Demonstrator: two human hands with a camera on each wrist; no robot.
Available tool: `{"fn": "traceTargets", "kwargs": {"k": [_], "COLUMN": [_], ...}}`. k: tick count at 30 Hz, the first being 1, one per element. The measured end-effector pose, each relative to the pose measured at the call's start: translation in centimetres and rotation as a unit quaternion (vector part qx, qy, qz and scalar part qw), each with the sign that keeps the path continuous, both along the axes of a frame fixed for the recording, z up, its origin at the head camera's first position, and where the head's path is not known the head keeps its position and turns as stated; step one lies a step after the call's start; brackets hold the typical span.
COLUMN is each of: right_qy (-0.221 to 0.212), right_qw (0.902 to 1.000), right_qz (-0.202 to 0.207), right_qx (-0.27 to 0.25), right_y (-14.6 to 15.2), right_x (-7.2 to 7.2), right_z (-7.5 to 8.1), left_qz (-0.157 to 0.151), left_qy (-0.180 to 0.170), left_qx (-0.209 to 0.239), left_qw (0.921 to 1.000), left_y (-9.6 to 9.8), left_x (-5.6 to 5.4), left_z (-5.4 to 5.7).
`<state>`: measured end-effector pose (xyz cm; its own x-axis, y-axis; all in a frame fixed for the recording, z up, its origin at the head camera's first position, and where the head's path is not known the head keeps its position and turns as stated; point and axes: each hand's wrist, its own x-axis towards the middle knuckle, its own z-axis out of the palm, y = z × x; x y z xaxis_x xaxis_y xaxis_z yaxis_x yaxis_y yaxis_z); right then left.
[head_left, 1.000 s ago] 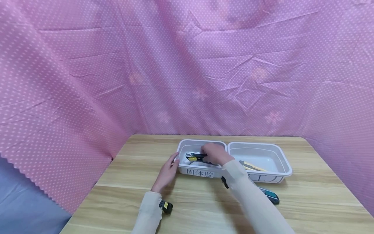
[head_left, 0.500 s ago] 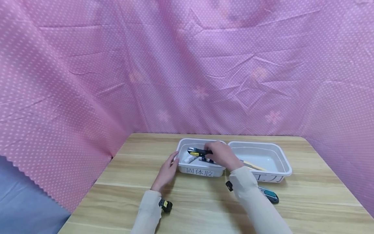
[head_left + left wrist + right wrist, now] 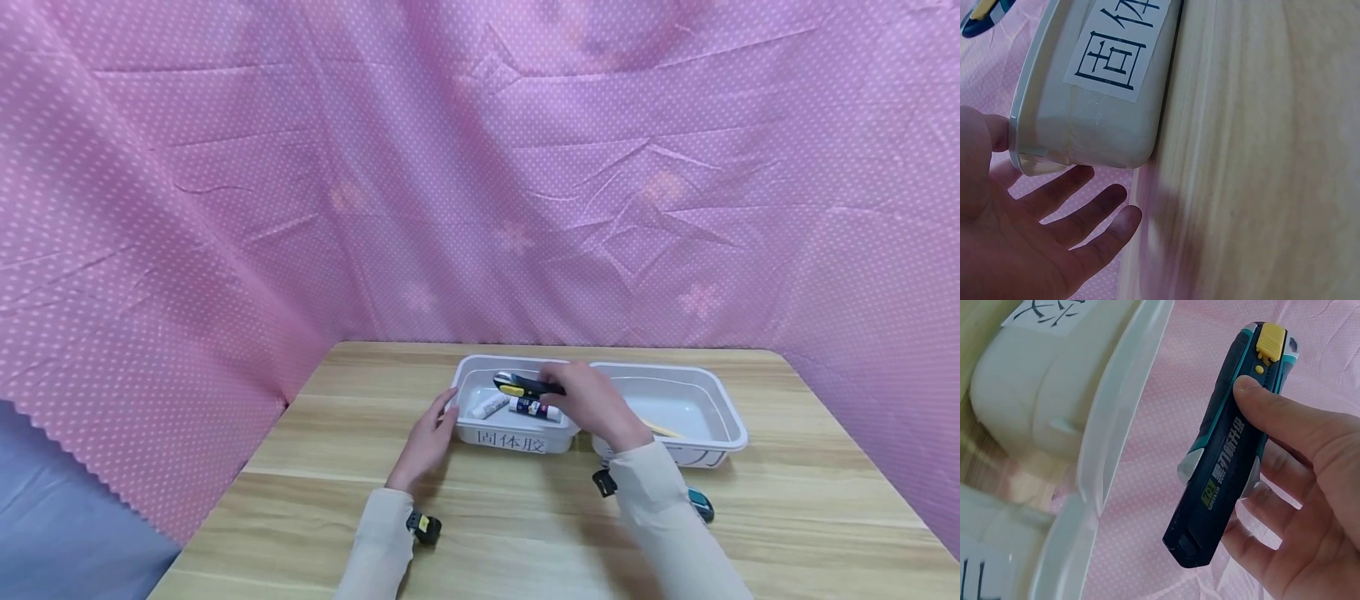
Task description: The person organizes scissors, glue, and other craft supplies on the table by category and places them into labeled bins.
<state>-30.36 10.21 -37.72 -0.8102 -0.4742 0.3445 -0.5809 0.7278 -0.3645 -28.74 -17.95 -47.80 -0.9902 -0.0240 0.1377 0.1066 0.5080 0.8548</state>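
My right hand [image 3: 596, 400] grips a dark utility knife [image 3: 517, 386] with a yellow slider, raised above the left white tray [image 3: 467, 435]. In the right wrist view, the thumb lies on the knife's printed side and the fingers bend behind it. Two glue sticks, one pale [image 3: 491, 407] and one dark-banded [image 3: 534, 408], lie in the left tray. My left hand [image 3: 426, 442] touches that tray's left end. The left wrist view shows its thumb and index finger at the rim corner, the other fingers spread apart below it.
Right of the left tray stands another labelled white tray [image 3: 723, 392] holding a yellow utility knife [image 3: 662, 428], partly behind my right hand. A teal-and-black utility knife [image 3: 701, 505] lies on the wooden table [image 3: 510, 517], partly covered by my right sleeve. Pink dotted cloth [image 3: 510, 208] hangs behind.
My right hand has lifted the utility knife out of the left tray and shifted right, uncovering the glue sticks. My left hand has stayed at the tray's left end.
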Motion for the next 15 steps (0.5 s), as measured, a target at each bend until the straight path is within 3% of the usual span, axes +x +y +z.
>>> {"fn": "traceTargets", "kwargs": {"k": [15], "right_qy": [0.002], "right_qw": [0.9992], "right_qz": [-0.034], "right_qx": [-0.02], "right_y": [4.8], "right_x": [1.0], "right_z": [0.3], "left_qz": [0.001], "left_qy": [0.001], "left_qx": [-0.004], "left_qw": [1.0], "left_y": [0.0], "left_x": [0.2], "left_z": [0.1]}}
